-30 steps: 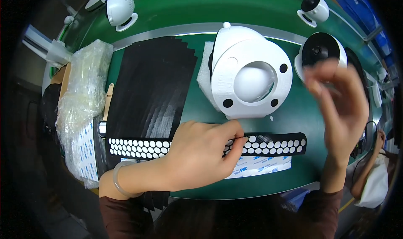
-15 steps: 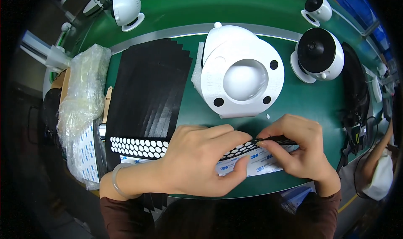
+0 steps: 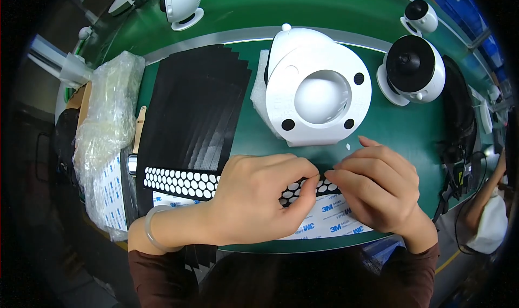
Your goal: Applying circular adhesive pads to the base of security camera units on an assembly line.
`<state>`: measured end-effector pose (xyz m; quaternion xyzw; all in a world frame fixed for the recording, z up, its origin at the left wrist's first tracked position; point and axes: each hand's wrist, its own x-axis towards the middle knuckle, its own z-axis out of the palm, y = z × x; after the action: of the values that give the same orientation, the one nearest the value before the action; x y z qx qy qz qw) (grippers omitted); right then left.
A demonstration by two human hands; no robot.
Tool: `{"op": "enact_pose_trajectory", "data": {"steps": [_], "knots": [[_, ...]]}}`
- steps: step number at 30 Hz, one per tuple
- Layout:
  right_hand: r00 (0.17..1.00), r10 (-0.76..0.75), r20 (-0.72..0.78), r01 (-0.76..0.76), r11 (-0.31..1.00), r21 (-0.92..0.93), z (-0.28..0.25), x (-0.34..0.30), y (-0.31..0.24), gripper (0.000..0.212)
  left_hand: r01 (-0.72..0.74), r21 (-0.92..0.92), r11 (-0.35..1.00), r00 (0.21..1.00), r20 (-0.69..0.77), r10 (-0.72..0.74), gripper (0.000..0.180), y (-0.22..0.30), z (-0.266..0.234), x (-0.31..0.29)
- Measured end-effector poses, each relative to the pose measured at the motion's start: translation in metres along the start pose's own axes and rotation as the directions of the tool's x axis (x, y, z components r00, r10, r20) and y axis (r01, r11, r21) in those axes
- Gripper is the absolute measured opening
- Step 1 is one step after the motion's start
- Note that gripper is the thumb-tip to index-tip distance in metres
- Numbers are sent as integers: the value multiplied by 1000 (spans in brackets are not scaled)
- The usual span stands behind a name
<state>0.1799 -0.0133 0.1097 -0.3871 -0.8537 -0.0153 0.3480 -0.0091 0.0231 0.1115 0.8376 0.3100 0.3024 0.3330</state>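
Note:
In front of me lies a black sheet with rows of white round stick-on pads, over white backing paper with blue print. My left hand reaches across it, thumb and forefinger pinched together above the pads. What sits between those fingertips is too small to make out. My right hand is closed at the sheet's right part, fingers curled and tips beside the left fingertips; its hold is hidden. Beyond the hands, a white rounded camera housing lies with its ring-shaped base toward me. Three black round pads sit on that base.
A stack of black sheets lies left, beside bubble-wrapped material and a wooden-handled tool. White cameras stand at the far left, right and far right. A black bag-like item lines the right edge.
My left fingers have come together in a pinch. My right hand has curled in, its thumb now hidden, and the sheet's raised right end has dropped from view behind it. The view shifted slightly.

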Motion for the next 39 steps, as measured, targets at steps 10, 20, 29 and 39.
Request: {"op": "enact_pose_trajectory", "data": {"steps": [10, 20, 29, 39], "knots": [[997, 74, -15, -70, 986, 154, 2, 3, 3, 20, 30, -17, 999, 1000, 9, -30, 5, 2, -1, 1], [986, 108, 125, -135, 965, 225, -34, 26, -3, 9, 53, 59, 997, 998, -36, -51, 4, -4, 0, 1], [959, 275, -70, -233, 904, 358, -2, 86, 17, 7, -41, 133, 990, 998, -49, 48, 3, -16, 7, 0], [939, 345, -1, -325, 888, 326, -1, 88, 13, 6, -101, 154, 983, 988, -98, 117, 4, -19, 8, 2]]}}
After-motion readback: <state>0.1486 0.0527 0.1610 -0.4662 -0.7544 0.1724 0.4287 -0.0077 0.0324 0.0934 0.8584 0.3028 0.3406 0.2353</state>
